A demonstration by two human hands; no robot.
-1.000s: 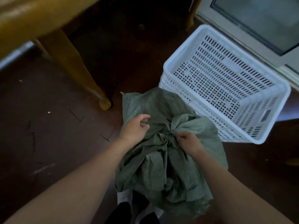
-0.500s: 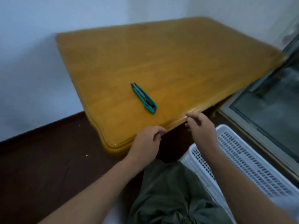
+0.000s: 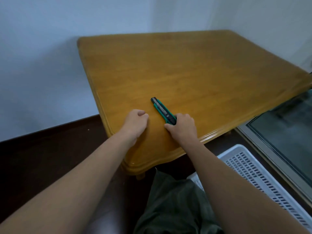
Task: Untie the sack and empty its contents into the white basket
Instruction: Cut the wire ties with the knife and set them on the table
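The grey-green sack (image 3: 175, 205) lies on the floor below the table's front edge, between my forearms; its knot is out of sight. The white slotted basket (image 3: 253, 171) stands just right of it, partly cut off by the frame. On the wooden table (image 3: 177, 70) lies a teal and black utility knife (image 3: 161, 109). My right hand (image 3: 183, 128) has its fingers closed around the knife's near end, which still rests on the tabletop. My left hand (image 3: 135, 124) hovers over the table left of the knife, loosely fisted and holding nothing.
The table fills the middle of the view, its rounded front corner (image 3: 135, 166) above the sack. White walls stand behind and to the left. A glass door with a pale frame (image 3: 278, 139) runs along the right. The floor (image 3: 42, 157) is dark brown.
Both hands left the sack's knot and rose to the table as my view tilted up. My right hand reached forward and closed on the utility knife; my left hand moved onto the tabletop.
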